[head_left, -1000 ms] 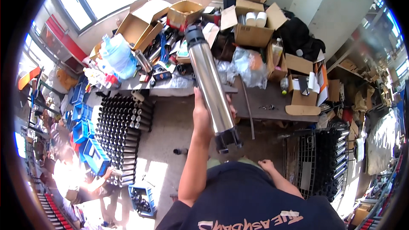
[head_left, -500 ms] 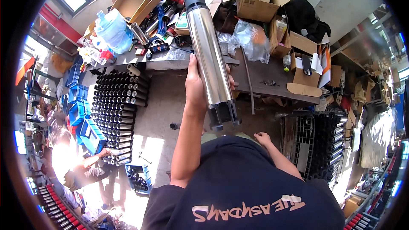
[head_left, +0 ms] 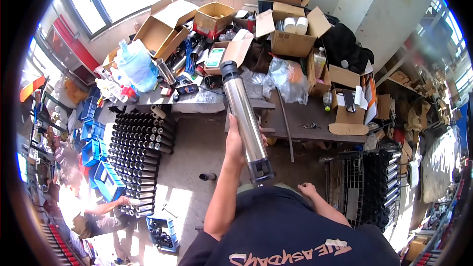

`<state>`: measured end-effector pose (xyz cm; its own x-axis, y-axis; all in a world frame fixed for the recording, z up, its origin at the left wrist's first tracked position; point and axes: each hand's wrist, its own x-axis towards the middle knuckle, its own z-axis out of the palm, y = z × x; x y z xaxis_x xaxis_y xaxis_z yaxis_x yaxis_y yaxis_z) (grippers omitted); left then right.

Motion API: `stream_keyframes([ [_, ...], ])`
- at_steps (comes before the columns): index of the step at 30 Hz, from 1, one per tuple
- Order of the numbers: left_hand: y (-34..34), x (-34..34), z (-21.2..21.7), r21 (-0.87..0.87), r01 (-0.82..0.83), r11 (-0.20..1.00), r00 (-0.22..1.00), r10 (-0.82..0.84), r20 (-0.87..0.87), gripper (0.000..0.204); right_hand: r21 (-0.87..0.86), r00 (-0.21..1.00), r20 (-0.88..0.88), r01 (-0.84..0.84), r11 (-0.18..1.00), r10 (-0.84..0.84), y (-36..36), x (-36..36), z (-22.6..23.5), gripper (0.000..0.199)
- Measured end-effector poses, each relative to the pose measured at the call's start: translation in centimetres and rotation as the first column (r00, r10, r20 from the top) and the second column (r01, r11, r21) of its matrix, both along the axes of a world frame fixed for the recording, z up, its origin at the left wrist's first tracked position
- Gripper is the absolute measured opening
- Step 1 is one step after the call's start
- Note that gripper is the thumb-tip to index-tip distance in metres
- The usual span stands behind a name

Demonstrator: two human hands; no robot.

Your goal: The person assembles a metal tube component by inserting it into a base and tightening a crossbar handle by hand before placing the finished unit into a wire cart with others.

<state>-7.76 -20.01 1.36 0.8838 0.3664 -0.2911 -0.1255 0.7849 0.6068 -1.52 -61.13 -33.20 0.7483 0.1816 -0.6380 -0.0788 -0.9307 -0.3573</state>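
My left hand [head_left: 235, 142] is wrapped round a long shiny steel cylinder [head_left: 245, 120] with black end fittings, which looks like a submersible pump. It is held up in front of my body, tilted, with its top leaning left and away. The lower black fitting [head_left: 261, 170] has open slots and hangs just above my clothes. Fingertips show on the cylinder's right side; the palm is hidden behind it. Low beside my body on the right, my right hand [head_left: 308, 190] has its fingers curled in, with nothing seen in them.
Ahead stands a workbench [head_left: 315, 130] crowded with cardboard boxes [head_left: 294, 43], a water jug [head_left: 137, 69] and plastic bags [head_left: 288, 81]. Rows of black-ended cylinders [head_left: 138, 152] stand at left, by blue bins [head_left: 109, 181] and a seated co-worker [head_left: 79, 202]. A wire cage [head_left: 347, 182] is at right.
The steel cylinder has come down and sits farther from the head, still in my left hand. My view has tilted up, showing more window. The right hand's fingers look more curled.
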Motion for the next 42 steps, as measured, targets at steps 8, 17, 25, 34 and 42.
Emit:
stream_keyframes([
  [8, 0.4, -0.2, 1.8, -0.087, 0.047, 0.995, 0.986, -0.033, 0.162, 0.077, 0.047, 1.000, -0.029, -0.011, 0.999, 0.013, 0.7, -0.4, 0.3, 0.047],
  [17, 0.1, -0.7, 3.7, -0.070, 0.058, 0.996, 0.957, -0.035, 0.288, 0.071, 0.044, 0.999, -0.005, -0.034, 0.998, 0.034, 1.3, -1.7, 1.3, 0.048],
  [25, -0.7, -1.4, 3.3, 0.312, 0.114, 0.943, 0.948, -0.198, 0.251, 0.069, 0.732, 0.900, 0.354, -0.098, 0.674, -0.254, 17.3, 3.6, 24.5, 0.026],
  [34, -14.4, 3.9, 2.0, 0.890, 0.359, 0.283, 0.851, -0.491, -0.187, 0.084, 0.998, 0.784, -0.061, 0.052, -0.032, -0.618, 11.5, 9.7, 44.2, 0.038],
  [42, -34.8, 12.8, -2.4, 0.699, 0.691, 0.188, 0.490, -0.831, -0.261, 0.064, 0.956, 0.616, -0.131, 0.287, 0.067, -0.777, -12.7, 10.5, 35.6, 0.071],
])
